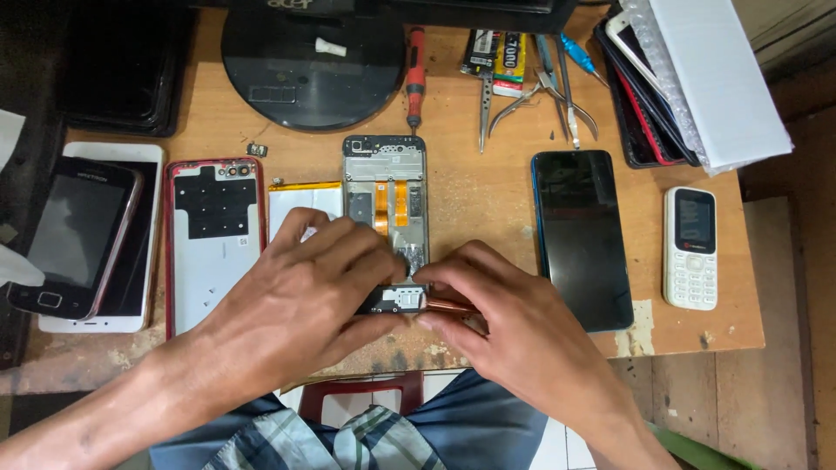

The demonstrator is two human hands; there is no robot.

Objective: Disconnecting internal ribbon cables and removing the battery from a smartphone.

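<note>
Two hands meet at the centre of the wooden worktop (488, 200), over the lower end of an opened phone (386, 196) that lies with its inner parts and orange flex strips showing. At 12 o'clock from this phone stands the round black monitor base (305, 74), the largest thing here. At 2 o'clock a white sheet (723, 78) lies over a pile of phones. At 9 o'clock lies a red-edged back cover (213, 239), inner side up, and further toward 9 o'clock a white phone (131, 165) with a dark phone (74, 231) on top of it. At 3 o'clock lies a black phone (582, 235), face up, and beyond it a small white keypad phone (691, 248). A white battery (300, 202) with a yellow edge lies just beside the opened phone, between it and the back cover, partly under the left hand.

The left hand (300, 300) has its grip clenched on the lower left corner of the opened phone, fingers over the frame. The right hand (514, 335) has its grip closed on a thin copper-coloured tool (448, 305), which touches the bottom edge of the phone at 6 o'clock.

At 12 to 1 o'clock lie a red screwdriver (416, 74), tweezers (484, 109), pliers (549, 91) and a glue tube (512, 57). A tiny dark part (256, 149) lies above the back cover.
</note>
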